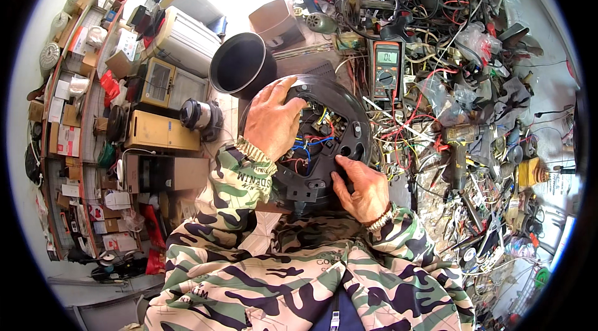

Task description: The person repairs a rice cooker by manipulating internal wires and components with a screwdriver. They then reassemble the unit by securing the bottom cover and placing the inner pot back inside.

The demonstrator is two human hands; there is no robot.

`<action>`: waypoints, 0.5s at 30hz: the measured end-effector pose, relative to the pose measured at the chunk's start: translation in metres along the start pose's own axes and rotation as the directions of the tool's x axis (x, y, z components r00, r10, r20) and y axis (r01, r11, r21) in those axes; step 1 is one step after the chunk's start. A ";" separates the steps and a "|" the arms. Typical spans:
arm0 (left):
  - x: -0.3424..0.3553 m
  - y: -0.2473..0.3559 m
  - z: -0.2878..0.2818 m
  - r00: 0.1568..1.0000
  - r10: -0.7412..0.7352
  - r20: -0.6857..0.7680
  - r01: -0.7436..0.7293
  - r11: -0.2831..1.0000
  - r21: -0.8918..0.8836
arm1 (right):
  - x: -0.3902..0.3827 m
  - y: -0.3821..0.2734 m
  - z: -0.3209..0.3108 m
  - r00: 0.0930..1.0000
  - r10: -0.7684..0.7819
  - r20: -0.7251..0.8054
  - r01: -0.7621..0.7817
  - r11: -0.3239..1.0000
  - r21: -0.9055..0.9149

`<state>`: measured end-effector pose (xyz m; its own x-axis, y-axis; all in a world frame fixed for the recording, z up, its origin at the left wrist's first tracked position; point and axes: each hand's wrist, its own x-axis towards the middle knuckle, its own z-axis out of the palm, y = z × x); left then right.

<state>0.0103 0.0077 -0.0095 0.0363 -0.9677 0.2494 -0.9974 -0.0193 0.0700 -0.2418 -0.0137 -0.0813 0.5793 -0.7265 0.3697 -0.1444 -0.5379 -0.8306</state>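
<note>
In front of me, near my lap, is a round black appliance housing (358, 110), its underside facing up. A large cut-out in it exposes a circuit board with blue, red and yellow wires (321, 141). My left hand (273, 120) grips the housing's left rim, its thumb and fingertips at the edge of the cut-out. Against the lower right part rests my right hand (366, 192), fingers bent and pressed to the black plastic beside some round holes. Part of the left rim is hidden under my left hand.
A black pot (266, 68) stands just beyond the housing at left, with an open cardboard box (274, 22) behind it. To the right lie a multimeter (387, 72), a power drill (459, 144) and heaps of cables and tools. Crowded shelves (84, 131) line the far left.
</note>
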 end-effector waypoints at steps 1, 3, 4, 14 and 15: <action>0.002 0.000 -0.001 0.999 -0.036 0.018 0.036 0.999 -0.016 | 0.001 0.001 -0.001 1.000 -0.010 0.001 0.010 1.000 0.005; 0.003 0.002 -0.008 0.991 -0.122 0.059 0.124 0.992 -0.036 | 0.003 0.002 -0.002 0.999 -0.036 0.014 0.036 0.999 0.020; 0.005 0.002 -0.009 0.987 -0.156 0.044 0.156 0.988 -0.009 | 0.004 0.003 -0.002 0.999 -0.049 0.020 0.048 0.998 0.027; 0.034 -0.003 0.006 0.969 -0.064 0.240 0.035 0.992 0.124 | 0.008 0.006 -0.008 0.993 -0.070 0.091 0.067 0.997 0.036; 0.034 -0.003 0.007 0.970 -0.064 0.236 0.034 0.991 0.127 | 0.008 0.007 -0.007 0.993 -0.068 0.097 0.065 0.997 0.037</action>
<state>0.0138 -0.0265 -0.0076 0.0838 -0.9964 0.0090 -0.9954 -0.0841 -0.0448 -0.2437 -0.0261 -0.0814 0.6630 -0.6432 0.3831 -0.0765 -0.5673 -0.8200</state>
